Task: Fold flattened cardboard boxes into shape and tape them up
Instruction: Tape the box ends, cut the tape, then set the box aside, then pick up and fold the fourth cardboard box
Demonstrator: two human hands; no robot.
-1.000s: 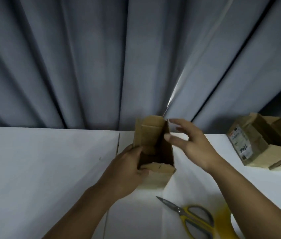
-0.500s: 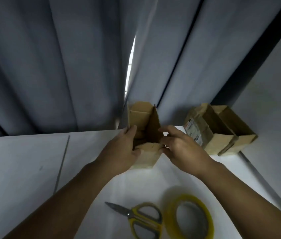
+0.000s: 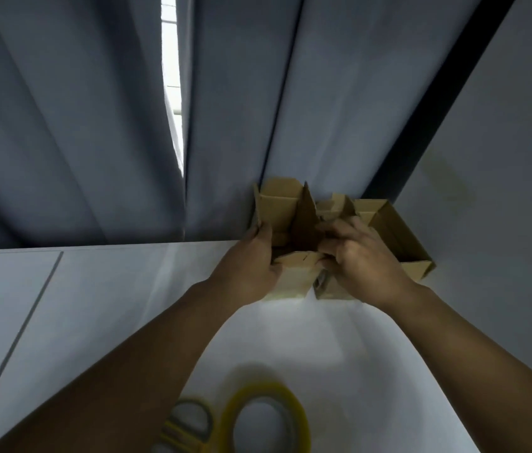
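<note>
Just right of frame centre, at the far edge of the table [image 3: 94, 305], I'm steadying the cardboard box [image 3: 294, 277], its flaps standing open. My left hand [image 3: 248, 269] is gripping its left wall and my right hand [image 3: 362, 259] is pinching a right-side flap with curled fingers. The tape roll [image 3: 300, 416] and scissors [image 3: 189, 423] are lying at bottom centre.

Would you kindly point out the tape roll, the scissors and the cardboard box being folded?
tape roll [image 3: 263, 389]: head view, top of its yellow ring.
scissors [image 3: 173, 431]: head view, blurred yellow handle.
cardboard box [image 3: 294, 279]: head view, near wall below the front flap.
</note>
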